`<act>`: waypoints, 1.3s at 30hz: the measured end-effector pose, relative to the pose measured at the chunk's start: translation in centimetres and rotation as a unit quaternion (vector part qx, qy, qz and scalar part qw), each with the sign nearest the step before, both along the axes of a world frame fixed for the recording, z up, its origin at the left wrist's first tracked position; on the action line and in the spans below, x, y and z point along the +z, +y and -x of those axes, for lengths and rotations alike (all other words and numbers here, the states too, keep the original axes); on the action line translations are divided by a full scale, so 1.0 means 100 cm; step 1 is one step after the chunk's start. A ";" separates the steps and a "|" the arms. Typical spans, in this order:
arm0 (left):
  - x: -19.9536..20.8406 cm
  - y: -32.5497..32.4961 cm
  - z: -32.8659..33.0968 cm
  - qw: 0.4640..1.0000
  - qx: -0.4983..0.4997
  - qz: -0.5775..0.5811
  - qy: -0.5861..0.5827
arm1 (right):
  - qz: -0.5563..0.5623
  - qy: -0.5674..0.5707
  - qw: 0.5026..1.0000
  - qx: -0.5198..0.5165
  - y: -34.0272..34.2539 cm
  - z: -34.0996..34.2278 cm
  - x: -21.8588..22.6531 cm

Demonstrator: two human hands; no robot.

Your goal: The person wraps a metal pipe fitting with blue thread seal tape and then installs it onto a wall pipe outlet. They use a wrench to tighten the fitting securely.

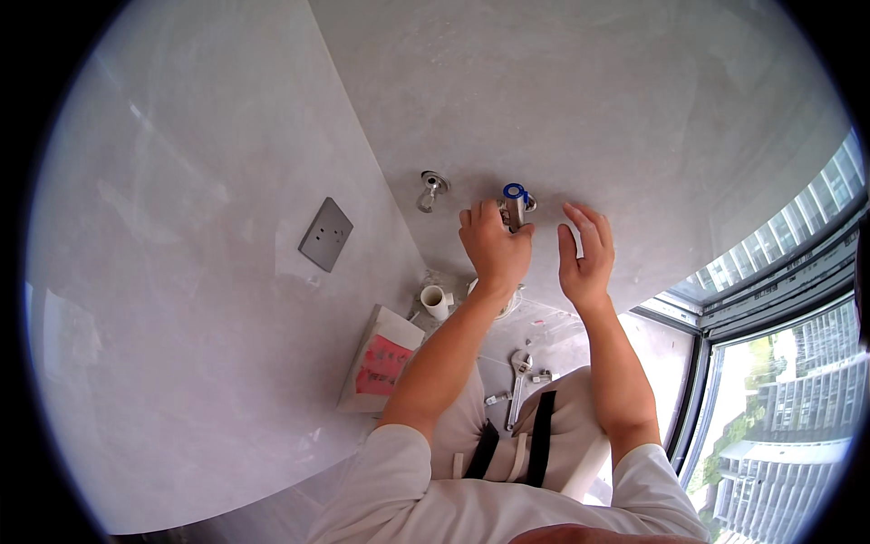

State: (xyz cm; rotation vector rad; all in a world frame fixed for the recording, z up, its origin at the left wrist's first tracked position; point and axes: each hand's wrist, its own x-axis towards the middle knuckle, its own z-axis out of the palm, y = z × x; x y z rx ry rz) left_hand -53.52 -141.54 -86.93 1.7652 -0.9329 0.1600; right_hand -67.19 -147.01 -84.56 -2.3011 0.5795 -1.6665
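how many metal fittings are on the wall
2: a plain fitting farther left, and a blue-topped fitting at the left hand; that hand may hide others.

Bright daylight comes in from the big window [702,363] on the right, so strong that the sky and the floor [657,354] beside it look almost white, while the left wall [199,181] has pale, shiny streaks. Soft, faint shadows sit on the back wall [589,82] near the silver valve [517,210], which looks fairly clear, but the buildings [797,399] outside are a bit fuzzy. The picture is round like a fishbowl, with black corners, a thin bluish glow around the rim, and straight lines that bend near the edge.
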 end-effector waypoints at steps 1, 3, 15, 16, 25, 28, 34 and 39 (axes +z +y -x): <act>0.002 0.001 -0.001 0.999 0.003 -0.005 -0.040 | 0.008 -0.004 1.000 0.000 0.000 -0.001 0.001; 0.006 0.001 -0.005 0.993 0.007 -0.015 -0.121 | 0.016 -0.007 1.000 0.001 0.001 -0.003 0.001; 0.015 0.044 -0.002 0.858 -0.086 0.044 0.505 | 0.008 -0.014 1.000 0.002 -0.002 0.004 0.000; 0.013 0.041 -0.010 0.749 -0.168 0.046 0.639 | 0.007 -0.015 1.000 0.003 -0.003 0.002 0.001; 0.021 -0.002 0.011 0.637 -0.190 0.180 0.725 | -0.001 -0.034 0.999 -0.001 -0.002 0.009 0.002; 0.020 -0.001 0.012 0.711 -0.164 0.158 0.666 | 0.011 -0.041 0.999 -0.003 -0.002 0.011 0.003; 0.011 -0.007 0.014 0.858 -0.132 0.121 0.481 | 0.002 -0.028 1.000 -0.005 -0.004 0.021 0.002; -0.002 -0.007 0.010 0.928 -0.177 0.141 0.295 | 0.002 -0.028 1.000 0.008 -0.004 0.017 0.001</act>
